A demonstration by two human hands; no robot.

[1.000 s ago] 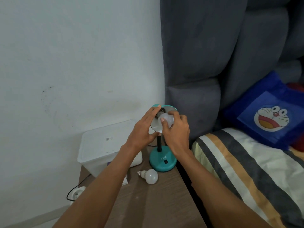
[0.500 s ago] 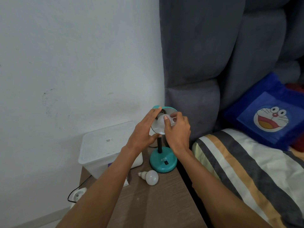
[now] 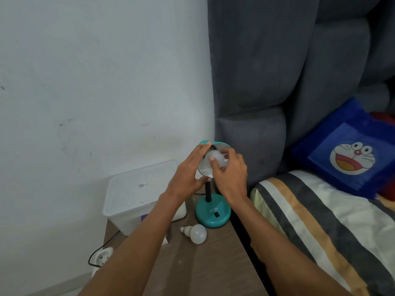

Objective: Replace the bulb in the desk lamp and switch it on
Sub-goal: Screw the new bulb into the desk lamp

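Note:
A small teal desk lamp (image 3: 213, 214) stands on the wooden bedside table (image 3: 201, 265), its round base bearing a black switch (image 3: 217, 214). Its shade (image 3: 205, 170) tilts toward me. My left hand (image 3: 188, 178) grips the shade's left rim. My right hand (image 3: 229, 174) has its fingers closed around a white bulb (image 3: 219, 159) that sits inside the shade. A second white bulb (image 3: 195, 233) lies on its side on the table in front of the lamp base, apart from both hands.
A white lidded plastic box (image 3: 141, 195) stands left of the lamp against the wall. A socket strip with black cable (image 3: 102, 256) lies on the floor at left. The grey padded headboard (image 3: 277, 82), striped bedding (image 3: 320, 221) and a blue cartoon pillow (image 3: 346, 154) fill the right.
My right hand's fingers have shifted round the bulb inside the shade, as in a turning motion. My left hand stays on the shade. The loose bulb has not moved.

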